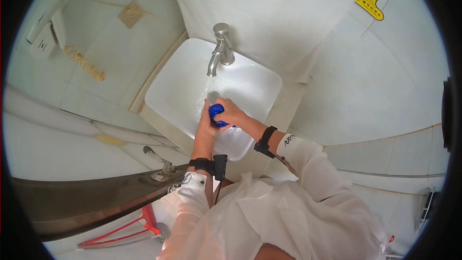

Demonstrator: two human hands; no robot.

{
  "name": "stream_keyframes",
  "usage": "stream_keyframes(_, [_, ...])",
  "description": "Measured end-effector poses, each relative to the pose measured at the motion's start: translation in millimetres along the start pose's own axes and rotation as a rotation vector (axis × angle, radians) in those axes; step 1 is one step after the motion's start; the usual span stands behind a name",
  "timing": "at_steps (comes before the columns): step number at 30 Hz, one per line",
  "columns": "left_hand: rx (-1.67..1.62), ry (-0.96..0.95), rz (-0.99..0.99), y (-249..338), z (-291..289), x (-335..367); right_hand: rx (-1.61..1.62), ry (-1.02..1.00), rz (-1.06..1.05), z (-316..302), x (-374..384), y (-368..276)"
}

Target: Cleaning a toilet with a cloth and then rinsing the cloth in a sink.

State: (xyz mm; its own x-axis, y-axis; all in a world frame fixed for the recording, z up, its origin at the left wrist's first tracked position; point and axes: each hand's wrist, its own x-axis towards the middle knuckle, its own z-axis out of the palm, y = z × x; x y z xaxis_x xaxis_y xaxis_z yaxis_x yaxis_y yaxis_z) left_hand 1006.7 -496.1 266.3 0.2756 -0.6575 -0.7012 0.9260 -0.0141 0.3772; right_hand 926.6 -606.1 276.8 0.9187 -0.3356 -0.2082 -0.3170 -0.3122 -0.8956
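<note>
Over the white washbasin [166, 79], both of my hands are closed around a small, deep-blue, shiny bundle [217, 110]; its exact kind is hidden by my fingers. My left hand [205, 124] cups it from the left side, fingers pointing up toward the drain. From the right, my right hand [233, 113] wraps over it, and a bit of blue shows below the palm. A metal tap [220, 50] stands at the basin's far rim, with water running from its spout just beyond my fingertips. Both wrists wear black straps.
A white hair dryer [53, 26] with a coiled cord hangs on the left wall. A lever tap [163, 169] sits by a brown ledge [96, 202] at lower left, above a red-framed tool [120, 231]. A yellow sticker [369, 6] marks the right wall.
</note>
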Motion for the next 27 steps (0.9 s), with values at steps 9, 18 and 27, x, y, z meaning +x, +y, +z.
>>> stream_keyframes(9, [0.913, -0.131, 0.865, -12.9, -21.5, 30.7, -0.046, 0.468, -0.276, 0.4, -24.4, -47.8])
stream_keyframes(18, [0.043, 0.013, 0.28, -6.7, 9.1, 40.4, -0.424, 0.559, -0.373, -5.4, -2.1, -25.8])
stream_keyframes(27, [0.194, 0.239, 0.49, 10.9, 14.3, 36.2, -0.685, 0.563, -0.376, -48.5, 15.9, 32.8])
